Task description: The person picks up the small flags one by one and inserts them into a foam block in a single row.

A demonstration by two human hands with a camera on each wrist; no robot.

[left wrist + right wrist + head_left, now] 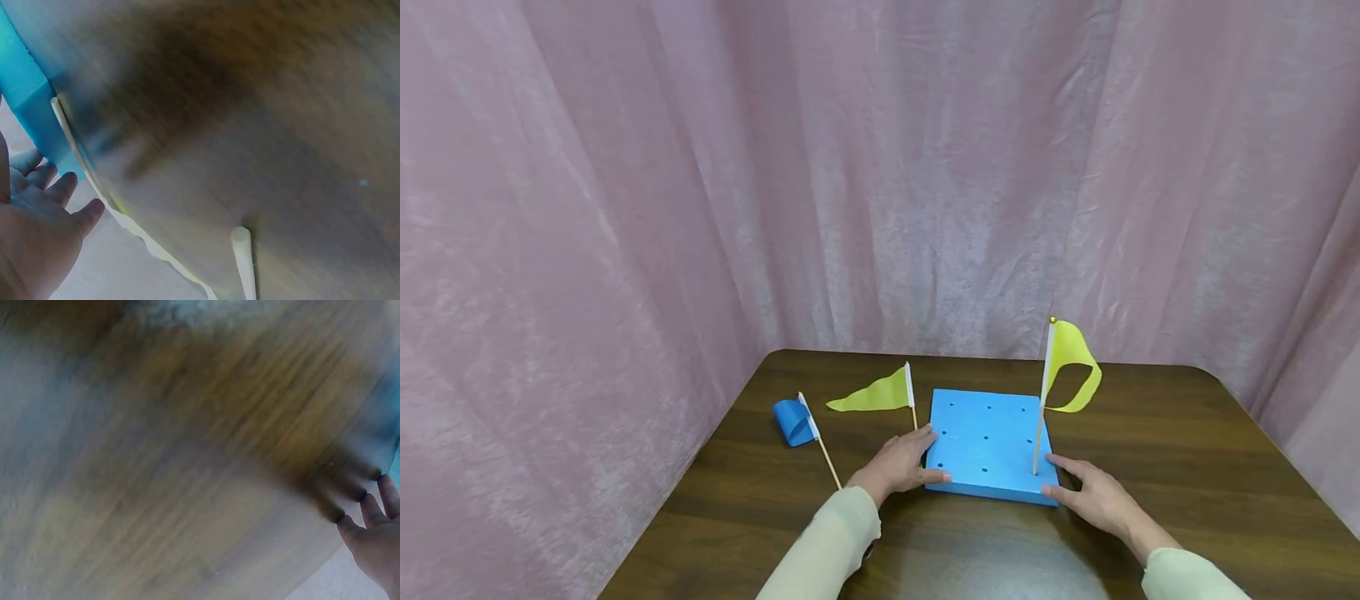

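A blue foam board with several holes lies on the brown table. A yellow flag stands upright on a white stick in a hole near the board's front right corner. My left hand rests against the board's left front corner, fingers fairly straight, thumb along the front edge. My right hand touches the front right corner with straight fingers. The left wrist view shows the left hand relaxed beside the board and a flag stick. The right wrist view is blurred; the right hand's fingers look straight.
A second yellow flag lies on the table just left of the board. A rolled blue flag on a stick lies further left, near the table's edge. Pink curtains surround the table at the back and sides.
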